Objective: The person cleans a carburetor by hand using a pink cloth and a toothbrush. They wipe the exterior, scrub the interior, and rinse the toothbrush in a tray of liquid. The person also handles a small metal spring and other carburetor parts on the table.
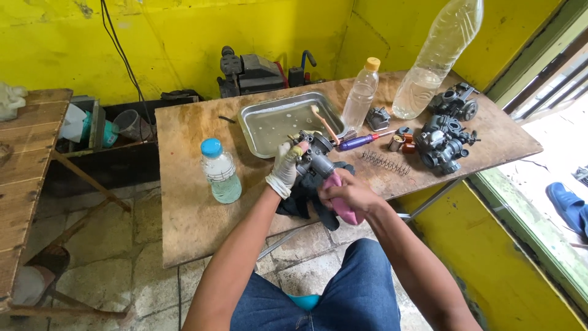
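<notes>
Left hand: the left hand point(283, 170), wearing a pale glove, is gripping a grey metal carburettor point(313, 158) with the fingers curled round its left side
Right hand: the right hand point(349, 195), bare, is closing tightly round the pink handle of a tool point(343, 205) whose tip is pressing against the carburettor's lower end
Carburettor: it is being held up just above the near edge of the wooden table point(190, 208), over a dark cloth point(303, 199) that is lying at that edge
Tray: a shallow steel tray point(263, 125) is sitting near the far edge, holding a little liquid, with a toothbrush point(323, 122) leaning on its right rim
Bottles: a small bottle with a blue cap point(220, 171) is standing left of the hands; a slim bottle with a yellow cap point(361, 95) is standing beside the tray; a large clear bottle point(438, 58) is rising towards the far right corner
Parts: two more carburettors point(444, 144) are resting near the right edge, with a coil spring point(384, 162) and a purple-handled screwdriver point(358, 142) lying between them and the hands
Surroundings: yellow walls are enclosing the table, and the person's blue jeans point(361, 294) are showing below
</notes>
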